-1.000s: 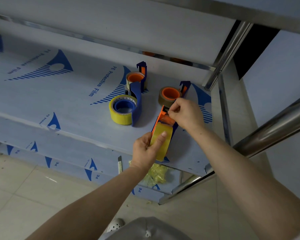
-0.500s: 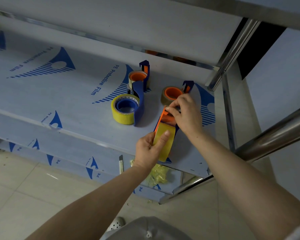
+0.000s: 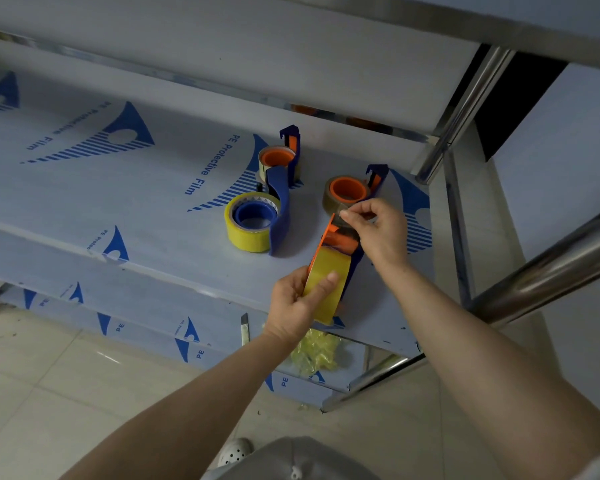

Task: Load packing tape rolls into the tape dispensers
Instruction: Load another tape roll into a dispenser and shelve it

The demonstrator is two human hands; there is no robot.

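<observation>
Head view: left hand grips yellow roll at shelf edge; right hand pinches tape end.

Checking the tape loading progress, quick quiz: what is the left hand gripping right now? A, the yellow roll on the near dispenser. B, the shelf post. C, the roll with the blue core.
A: the left hand wraps the yellow tape roll on the near dispenser, while the right hand pinches tape above it.
</observation>
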